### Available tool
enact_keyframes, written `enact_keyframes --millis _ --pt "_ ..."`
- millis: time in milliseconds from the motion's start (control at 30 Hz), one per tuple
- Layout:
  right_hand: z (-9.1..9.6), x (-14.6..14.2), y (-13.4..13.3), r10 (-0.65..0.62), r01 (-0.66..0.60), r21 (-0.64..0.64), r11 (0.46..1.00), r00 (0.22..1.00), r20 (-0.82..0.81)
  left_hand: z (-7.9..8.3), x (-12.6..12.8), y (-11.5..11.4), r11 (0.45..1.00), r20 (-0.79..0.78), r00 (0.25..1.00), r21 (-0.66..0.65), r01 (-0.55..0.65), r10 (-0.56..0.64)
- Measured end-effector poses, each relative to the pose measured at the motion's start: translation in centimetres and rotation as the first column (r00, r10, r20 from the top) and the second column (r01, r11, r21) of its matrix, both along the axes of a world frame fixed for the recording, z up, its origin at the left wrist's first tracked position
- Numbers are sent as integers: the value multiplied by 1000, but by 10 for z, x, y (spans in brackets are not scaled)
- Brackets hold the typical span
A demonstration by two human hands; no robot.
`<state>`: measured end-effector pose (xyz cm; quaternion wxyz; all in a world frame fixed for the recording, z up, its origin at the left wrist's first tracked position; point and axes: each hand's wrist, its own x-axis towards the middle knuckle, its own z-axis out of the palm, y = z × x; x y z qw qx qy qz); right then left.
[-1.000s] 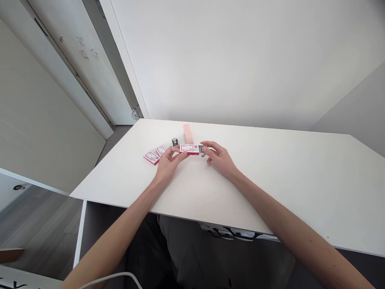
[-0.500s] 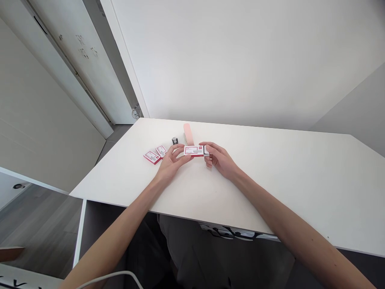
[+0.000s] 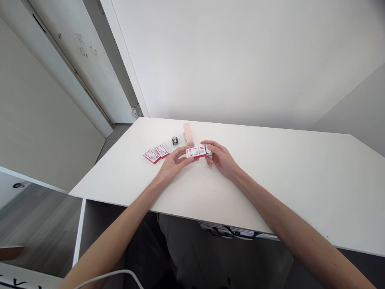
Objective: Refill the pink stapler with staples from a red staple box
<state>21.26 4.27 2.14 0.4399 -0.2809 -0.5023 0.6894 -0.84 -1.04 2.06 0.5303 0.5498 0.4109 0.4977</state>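
My left hand (image 3: 174, 163) is closed on the left end of a small red-and-white staple box (image 3: 196, 152), thumb in front and fingers behind. At the box's right end my right hand (image 3: 221, 159) pinches a pale end piece with a dark edge, which looks like an inner tray sticking out of the sleeve. Held just above the white table, the box tilts slightly, its right end farther away. Just behind it stands a pink stapler (image 3: 188, 134). Fingers hide part of both box ends.
Two similar boxes, one on the left (image 3: 152, 156) and one nearer my left hand (image 3: 162, 151), lie on the white table (image 3: 255, 188). A small black staple remover (image 3: 175, 140) sits behind them. A pale cable (image 3: 120, 273) crosses my left forearm.
The staple box has shifted slightly right and tilted, its right end swinging away from me. My left hand moved right with it, uncovering more of the nearer box and the staple remover.
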Motion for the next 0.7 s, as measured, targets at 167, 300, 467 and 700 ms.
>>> enact_keyframes --millis 167,300,467,700 --pt "-3 1 1 11 -11 19 1000 1000 17 5 1 -2 1000 -4 1000 11 11 -10" --pt "-2 2 0 35 -35 29 999 999 27 7 1 -3 1000 -45 999 8 28 -27" --pt "-2 4 -3 124 -127 41 991 990 61 7 1 -5 998 -104 993 -4 57 -57" --pt "-6 0 -3 214 -225 74 972 969 125 9 -2 -3 999 -151 989 30 13 -9"
